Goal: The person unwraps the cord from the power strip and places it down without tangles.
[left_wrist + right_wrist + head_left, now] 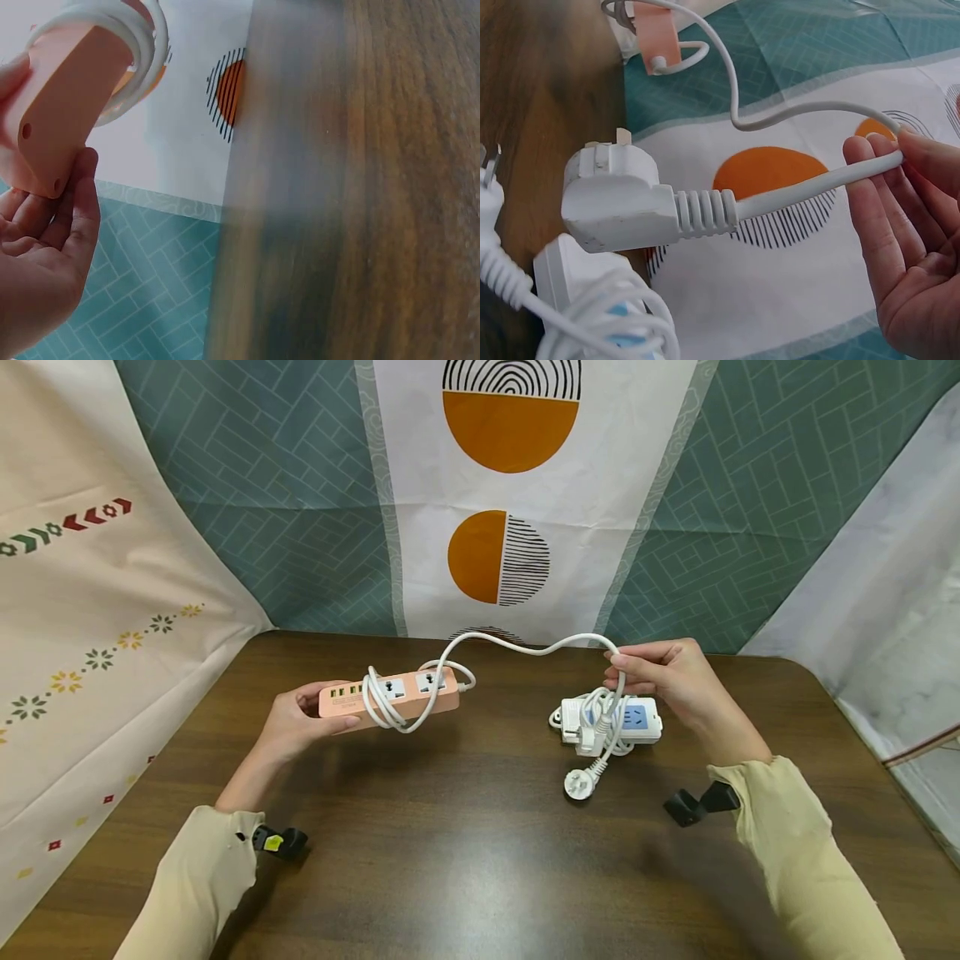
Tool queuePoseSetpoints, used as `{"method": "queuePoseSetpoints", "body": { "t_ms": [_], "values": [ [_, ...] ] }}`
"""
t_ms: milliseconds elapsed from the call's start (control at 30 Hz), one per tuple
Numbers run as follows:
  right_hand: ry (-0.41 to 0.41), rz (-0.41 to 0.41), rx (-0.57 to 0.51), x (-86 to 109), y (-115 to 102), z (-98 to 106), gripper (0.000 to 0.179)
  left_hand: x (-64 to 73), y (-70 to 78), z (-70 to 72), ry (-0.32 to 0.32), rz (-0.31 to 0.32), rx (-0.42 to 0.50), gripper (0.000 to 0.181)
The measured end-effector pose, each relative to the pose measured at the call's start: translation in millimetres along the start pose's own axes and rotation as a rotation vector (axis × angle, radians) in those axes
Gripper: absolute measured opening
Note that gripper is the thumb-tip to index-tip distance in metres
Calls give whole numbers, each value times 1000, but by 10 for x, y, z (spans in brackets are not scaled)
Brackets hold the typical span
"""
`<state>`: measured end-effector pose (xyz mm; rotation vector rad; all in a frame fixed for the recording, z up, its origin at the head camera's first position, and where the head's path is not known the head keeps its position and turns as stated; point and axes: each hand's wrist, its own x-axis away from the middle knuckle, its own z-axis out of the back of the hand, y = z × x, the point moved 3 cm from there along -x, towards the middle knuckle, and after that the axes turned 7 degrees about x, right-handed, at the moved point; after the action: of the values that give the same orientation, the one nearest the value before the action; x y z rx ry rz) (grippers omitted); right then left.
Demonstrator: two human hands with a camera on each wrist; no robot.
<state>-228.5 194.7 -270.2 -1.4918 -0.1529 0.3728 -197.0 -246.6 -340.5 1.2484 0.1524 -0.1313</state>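
Observation:
My left hand (296, 718) grips one end of a peach power strip (408, 691), raised over the table. Loops of its white cord (377, 697) wrap around the strip's middle. In the left wrist view the fingers curl under the strip's end (64, 105). From the strip the cord arches across to my right hand (663, 672), where thumb and fingers pinch it. Below that pinch its white plug (580, 783) dangles, seen close in the right wrist view (611, 199). Behind the hanging cord lies a white power strip with blue sockets (643, 720), its own cord bundled on top.
Everything is over a dark brown wooden table (450, 843). A patterned cloth (495, 527) hangs along its back edge, and a cream cloth (112, 610) borders the left side. Small black devices (281, 842) are strapped at both wrists.

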Motion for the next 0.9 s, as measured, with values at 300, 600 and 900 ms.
{"method": "queuePoseSetpoints", "body": {
  "t_ms": [300, 600, 900],
  "values": [
    [-35, 40, 4, 135, -34, 199, 21, 12, -2, -1, 6, 10, -3, 52],
    [-56, 49, 46, 270, 50, 372, 25, -1, -16, 14, 18, -12, 12, 50],
    [-56, 38, 1, 387, 124, 528, 30, 1, -15, 18, 30, 5, 20, 51]
  ]
}}
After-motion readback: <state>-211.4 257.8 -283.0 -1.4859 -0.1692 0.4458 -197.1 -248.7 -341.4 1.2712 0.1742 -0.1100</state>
